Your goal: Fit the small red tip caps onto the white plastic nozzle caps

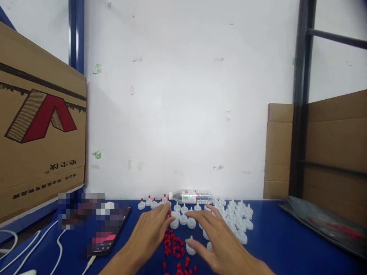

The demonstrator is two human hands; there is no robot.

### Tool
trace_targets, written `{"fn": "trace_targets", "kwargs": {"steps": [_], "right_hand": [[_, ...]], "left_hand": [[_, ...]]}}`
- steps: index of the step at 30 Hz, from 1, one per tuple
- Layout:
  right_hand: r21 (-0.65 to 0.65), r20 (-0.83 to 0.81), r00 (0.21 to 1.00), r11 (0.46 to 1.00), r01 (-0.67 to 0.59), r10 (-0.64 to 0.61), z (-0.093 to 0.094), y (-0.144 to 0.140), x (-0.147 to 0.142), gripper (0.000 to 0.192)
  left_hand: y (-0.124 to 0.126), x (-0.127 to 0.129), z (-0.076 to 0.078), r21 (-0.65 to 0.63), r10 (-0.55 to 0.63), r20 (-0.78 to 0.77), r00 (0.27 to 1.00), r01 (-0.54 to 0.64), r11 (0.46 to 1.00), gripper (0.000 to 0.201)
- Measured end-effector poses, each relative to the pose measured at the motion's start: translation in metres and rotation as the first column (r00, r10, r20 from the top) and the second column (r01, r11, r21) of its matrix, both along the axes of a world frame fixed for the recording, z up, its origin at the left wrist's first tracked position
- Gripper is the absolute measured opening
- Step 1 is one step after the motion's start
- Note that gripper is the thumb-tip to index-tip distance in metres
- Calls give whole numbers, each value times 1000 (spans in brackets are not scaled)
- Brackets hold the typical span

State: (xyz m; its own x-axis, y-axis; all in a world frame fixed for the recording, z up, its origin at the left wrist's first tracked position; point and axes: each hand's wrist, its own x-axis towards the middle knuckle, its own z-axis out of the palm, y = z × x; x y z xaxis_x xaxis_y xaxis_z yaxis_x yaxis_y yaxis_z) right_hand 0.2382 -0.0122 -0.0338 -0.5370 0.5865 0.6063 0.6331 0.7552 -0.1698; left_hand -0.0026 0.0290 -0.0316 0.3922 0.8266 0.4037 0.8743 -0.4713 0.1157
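Observation:
My left hand (150, 225) is closed in a pinch, with a bit of a small red tip cap (169, 215) showing between thumb and fingers. Right beside those fingertips stands a white nozzle cap (174, 222); whether they touch I cannot tell. My right hand (219, 235) has its fingers apart and holds nothing visible. Its thumb is close to another white nozzle cap (190, 248), and its fingers reach over more of them, partly hiding several. Loose red tip caps (173, 244) lie scattered on the blue table between my hands.
Several white caps with red tips (142, 204) stand at the back left. Bare white nozzle caps (239, 217) crowd the right. A plastic bottle (189, 196) lies along the wall. A phone (114, 233) and cables lie left, a plastic bag (329, 225) right. Cardboard boxes (43, 152) flank the table.

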Motion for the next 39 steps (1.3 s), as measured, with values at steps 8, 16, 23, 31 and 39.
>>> {"fn": "trace_targets", "kwargs": {"steps": [8,16,23,31,39], "right_hand": [[-33,-39,996,996,-78,77,-4,-4,-9,22],[45,-3,994,993,-108,108,-8,-4,-9,20],[198,50,996,977,-86,78,-4,18,9,27],[108,-200,905,910,400,-375,5,58,72,22],[29,-21,993,993,115,-114,-1,27,28,14]], "left_hand": [[-26,27,-17,96,-294,239,925,279,955,18],[-34,32,-12,95,-339,348,874,327,940,38],[-20,37,-13,-185,-145,725,673,393,901,58],[-16,13,-4,-81,-156,429,890,210,974,42],[-27,14,2,-222,-285,129,950,308,925,14]]}}
